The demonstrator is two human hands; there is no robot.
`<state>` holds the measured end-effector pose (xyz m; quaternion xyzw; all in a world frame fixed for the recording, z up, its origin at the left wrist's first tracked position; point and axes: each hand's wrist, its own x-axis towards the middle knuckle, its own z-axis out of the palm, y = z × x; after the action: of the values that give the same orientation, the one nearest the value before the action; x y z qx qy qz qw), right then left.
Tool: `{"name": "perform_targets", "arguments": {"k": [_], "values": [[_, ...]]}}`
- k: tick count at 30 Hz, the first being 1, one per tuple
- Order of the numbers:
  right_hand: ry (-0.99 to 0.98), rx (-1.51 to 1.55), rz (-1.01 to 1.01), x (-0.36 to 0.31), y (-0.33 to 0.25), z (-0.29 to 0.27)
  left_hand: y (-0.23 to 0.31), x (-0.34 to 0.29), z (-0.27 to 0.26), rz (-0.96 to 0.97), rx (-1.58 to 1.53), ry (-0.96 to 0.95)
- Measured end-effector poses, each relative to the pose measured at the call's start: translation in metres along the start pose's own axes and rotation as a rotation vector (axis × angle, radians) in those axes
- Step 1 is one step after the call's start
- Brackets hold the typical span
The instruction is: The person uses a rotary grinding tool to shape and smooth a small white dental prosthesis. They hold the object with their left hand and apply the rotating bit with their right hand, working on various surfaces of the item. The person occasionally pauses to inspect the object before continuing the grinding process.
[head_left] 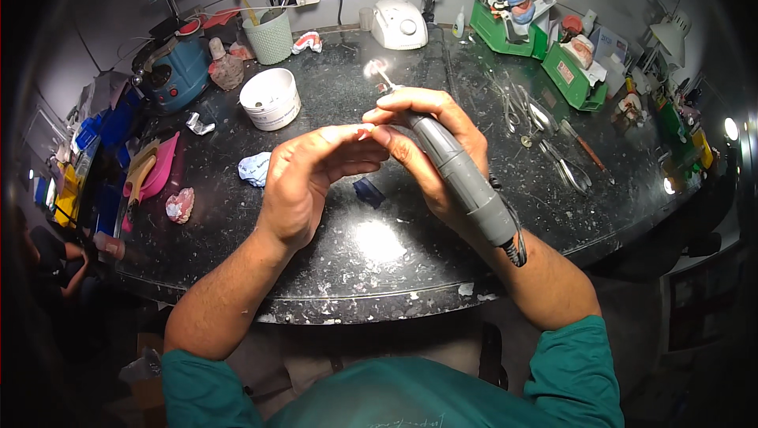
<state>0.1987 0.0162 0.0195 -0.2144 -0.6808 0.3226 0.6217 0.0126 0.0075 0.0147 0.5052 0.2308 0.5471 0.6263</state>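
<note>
My left hand (294, 175) is closed, pinching a small pink-and-white piece (364, 133) between its fingertips. Most of that piece is hidden, so its exact kind cannot be made out. Wrapped around a grey rotary handpiece (458, 171) is my right hand (466, 129), its thumb tip against the small piece. The handpiece slants away from me, its cord trailing from the near end over my right wrist. At its far end a whitish bit (377, 70) looks blurred. A dark blue scrap (368, 192) lies on the black worktop (379, 278) below my hands.
A white tub (271, 101) and a crumpled blue-white wad (254, 169) stand left of my hands, with a dental model (180, 205) farther left. Metal hand tools (562, 166) lie at the right. Behind are a white control box (399, 25) and green bins (572, 76).
</note>
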Motion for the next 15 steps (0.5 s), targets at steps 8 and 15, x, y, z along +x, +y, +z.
{"name": "perform_targets", "arguments": {"k": [8,15], "values": [[-0.036,-0.096,-0.118,-0.001,0.007,-0.002,0.001,0.001,-0.006,-0.164,-0.131,0.004],[0.026,-0.238,-0.178,0.000,0.002,-0.003,0.002,0.002,-0.010,-0.181,-0.326,-0.048]]}}
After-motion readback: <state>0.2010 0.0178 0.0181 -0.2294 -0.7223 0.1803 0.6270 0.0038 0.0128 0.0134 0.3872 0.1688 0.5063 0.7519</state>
